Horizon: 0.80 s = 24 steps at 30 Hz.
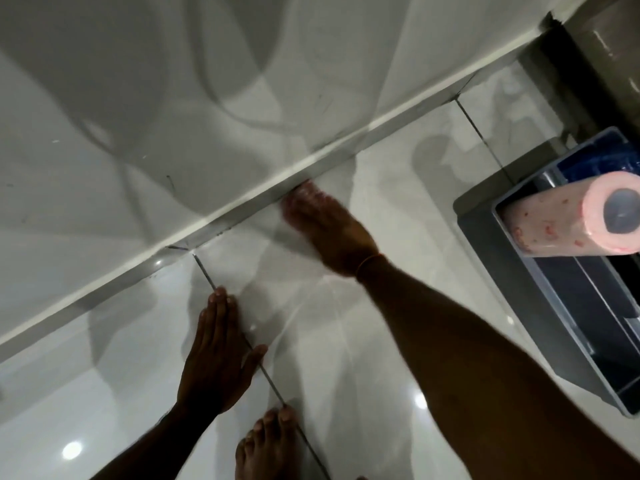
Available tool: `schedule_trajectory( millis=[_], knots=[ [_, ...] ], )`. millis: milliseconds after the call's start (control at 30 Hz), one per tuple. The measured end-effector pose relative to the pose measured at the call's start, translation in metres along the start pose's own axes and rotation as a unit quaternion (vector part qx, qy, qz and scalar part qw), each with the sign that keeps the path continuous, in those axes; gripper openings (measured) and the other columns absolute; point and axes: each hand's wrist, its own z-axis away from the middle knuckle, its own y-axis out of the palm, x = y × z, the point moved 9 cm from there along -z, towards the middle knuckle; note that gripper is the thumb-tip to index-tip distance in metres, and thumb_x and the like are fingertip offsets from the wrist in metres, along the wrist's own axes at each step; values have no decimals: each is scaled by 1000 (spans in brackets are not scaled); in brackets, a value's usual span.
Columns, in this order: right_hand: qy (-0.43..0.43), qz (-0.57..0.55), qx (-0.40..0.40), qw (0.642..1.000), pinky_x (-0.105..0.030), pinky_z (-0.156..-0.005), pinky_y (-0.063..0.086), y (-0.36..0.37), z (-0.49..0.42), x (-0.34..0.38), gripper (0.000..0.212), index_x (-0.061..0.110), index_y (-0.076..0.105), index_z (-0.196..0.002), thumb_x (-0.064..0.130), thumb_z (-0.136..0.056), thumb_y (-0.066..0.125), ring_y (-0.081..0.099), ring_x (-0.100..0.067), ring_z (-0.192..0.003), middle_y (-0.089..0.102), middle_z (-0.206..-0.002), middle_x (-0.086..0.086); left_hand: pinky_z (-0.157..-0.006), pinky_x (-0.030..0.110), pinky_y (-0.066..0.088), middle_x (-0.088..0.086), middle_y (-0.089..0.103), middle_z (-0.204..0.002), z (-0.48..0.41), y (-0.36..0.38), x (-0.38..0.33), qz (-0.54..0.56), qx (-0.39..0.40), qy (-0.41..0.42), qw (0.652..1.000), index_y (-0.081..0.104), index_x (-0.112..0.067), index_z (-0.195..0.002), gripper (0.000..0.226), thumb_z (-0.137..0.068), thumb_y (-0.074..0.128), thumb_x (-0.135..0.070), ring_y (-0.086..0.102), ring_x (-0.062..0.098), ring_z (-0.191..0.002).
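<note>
My left hand (218, 358) lies flat on the glossy white floor tile (346, 341), fingers straight and together, beside a dark grout line (242, 337). My right hand (325, 226) reaches forward with its fingers stretched out, the tips touching the floor where it meets the grey skirting strip (242, 209) at the foot of the white wall (173, 98). That hand is motion-blurred and nothing shows in it. A thin orange band circles the right wrist.
A blue-grey paint tray (485, 237) sits on the floor at the right, with a pink speckled roller (561, 220) lying across it. My bare foot (266, 445) stands at the bottom centre. A dark doorway edge (561, 81) is at top right.
</note>
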Motion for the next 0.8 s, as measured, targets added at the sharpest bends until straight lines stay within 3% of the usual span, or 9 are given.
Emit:
schedule_trajectory(
  millis=[100, 233, 367, 467, 533, 633, 800],
  knots=[
    [79, 21, 20, 996, -47, -137, 20, -25, 8, -71, 59, 19, 33, -167, 11, -108, 39, 20, -35, -167, 29, -177, -10, -136, 49, 8, 24, -8, -178, 0, 9, 3, -12, 4, 1, 1000, -1, 4, -166, 103, -101, 30, -70, -3, 39, -167],
    [300, 17, 5, 954, -56, -138, 11, -57, 33, -182, 63, 10, 19, -170, 17, -109, 34, 6, -41, -168, 12, -180, -17, -132, 58, 19, 29, -7, -176, -2, 17, 4, -34, 14, -5, 999, 3, 11, -164, 105, -101, 32, -69, -1, 44, -166],
    [416, 20, 17, 909, -61, -137, -2, -79, 24, -263, 69, -2, 10, -168, 27, -106, 22, 0, -51, -165, 4, -178, -28, -135, 52, 9, 32, 0, -176, -1, 17, 1, -30, 3, 4, 1000, 5, 11, -163, 104, -102, 25, -70, 2, 47, -165],
    [474, 21, 28, 880, -66, -134, -6, -84, 19, -293, 68, -4, 5, -167, 28, -113, 27, -3, -49, -166, -1, -178, -26, -135, 45, -1, 32, 1, -176, -3, 16, 3, -26, 9, 5, 1000, 5, 11, -164, 107, -98, 16, -73, 1, 44, -166],
    [500, 15, 6, 866, -65, -135, -5, -84, 19, -287, 71, -5, 6, -167, 35, -110, 22, -1, -49, -166, 2, -178, -27, -135, 43, -3, 31, -2, -176, -4, 18, 6, -17, 25, -2, 1000, 3, 10, -164, 109, -96, 12, -75, -5, 41, -166],
    [444, 44, -45, 894, -61, -137, 5, -65, 13, -208, 75, -5, 16, -167, 40, -106, 21, 6, -54, -164, 10, -176, -32, -135, 46, -1, 30, -8, -176, -3, 22, 4, -23, 41, 0, 999, -1, 10, -164, 108, -97, 13, -74, -3, 45, -165],
    [356, -41, -83, 930, -52, -138, 14, 1, 0, -43, 68, 6, 36, -164, 42, -108, 45, 13, -45, -166, 22, -176, -24, -133, 53, 8, 27, -8, -177, -2, 20, 4, -12, 36, -4, 999, -3, 7, -165, 106, -99, 17, -74, -3, 44, -166]
  ],
)
